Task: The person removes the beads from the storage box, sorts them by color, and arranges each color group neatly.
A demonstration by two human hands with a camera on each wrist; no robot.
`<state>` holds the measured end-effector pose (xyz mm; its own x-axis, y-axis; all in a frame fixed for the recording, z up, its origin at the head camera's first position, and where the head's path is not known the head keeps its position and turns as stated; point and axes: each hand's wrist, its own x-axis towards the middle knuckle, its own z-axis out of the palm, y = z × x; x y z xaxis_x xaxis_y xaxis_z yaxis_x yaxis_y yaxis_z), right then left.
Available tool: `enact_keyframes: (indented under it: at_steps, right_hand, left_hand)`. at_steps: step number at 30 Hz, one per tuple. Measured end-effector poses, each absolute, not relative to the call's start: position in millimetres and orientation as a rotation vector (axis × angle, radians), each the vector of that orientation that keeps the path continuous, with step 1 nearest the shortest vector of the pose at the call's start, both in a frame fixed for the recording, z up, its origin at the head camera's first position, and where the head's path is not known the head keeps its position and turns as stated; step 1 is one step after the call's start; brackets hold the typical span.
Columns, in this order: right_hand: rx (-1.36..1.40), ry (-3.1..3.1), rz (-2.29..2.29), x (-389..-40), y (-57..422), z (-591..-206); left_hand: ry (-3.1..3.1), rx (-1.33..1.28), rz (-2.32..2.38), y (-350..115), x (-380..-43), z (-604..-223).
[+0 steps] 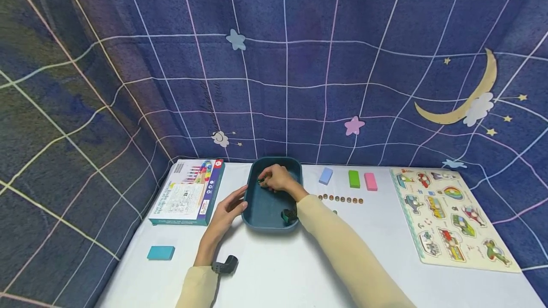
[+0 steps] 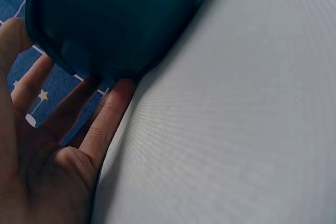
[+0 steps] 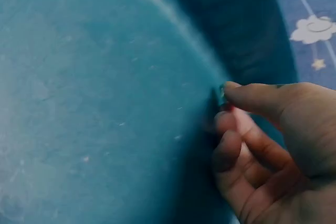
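Note:
A deep teal plastic bin (image 1: 265, 213) stands on the white table. Inside it, near the far left wall, my right hand (image 1: 277, 178) pinches a small shiny green piece (image 3: 222, 94) between thumb and fingertips, low over the bin floor; a bit of red shows beside it, and its exact kind I cannot tell. On the bin's left side, my left hand (image 1: 227, 215) has its fingers spread and fairly straight, with fingertips (image 2: 124, 88) against the outer wall.
Right of the bin, a row of small brown round pieces (image 1: 342, 199) lies below blue (image 1: 326, 176), green (image 1: 354, 179) and pink (image 1: 370, 181) blocks. A picture puzzle board (image 1: 454, 217) is far right. At left are a flat box (image 1: 188, 194) and a turquoise block (image 1: 161, 253).

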<state>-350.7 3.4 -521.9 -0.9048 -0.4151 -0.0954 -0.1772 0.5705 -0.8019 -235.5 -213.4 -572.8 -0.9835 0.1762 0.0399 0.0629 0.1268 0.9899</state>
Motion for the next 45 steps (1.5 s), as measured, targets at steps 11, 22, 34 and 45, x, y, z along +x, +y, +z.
enact_keyframes:
  at_steps: [11,22,34,45]
  right_hand:
    - [-0.673,2.671,-1.073,-352.4,1.2,-522.7]
    - [-0.690,2.682,-1.319,-331.7,51.1,-476.2]
    - [-0.393,2.826,-1.356,-246.5,188.2,-513.7]
    - [-0.387,2.924,-1.210,-217.0,228.2,-550.8]
  left_hand:
    - [2.294,0.246,1.995,-212.5,-235.8,-573.2]
    - [2.313,0.229,2.016,-208.6,-238.4,-576.6]
    - [2.310,0.199,2.002,-211.1,-235.6,-574.8]
    - [2.291,0.223,2.005,-211.3,-233.8,-571.7]
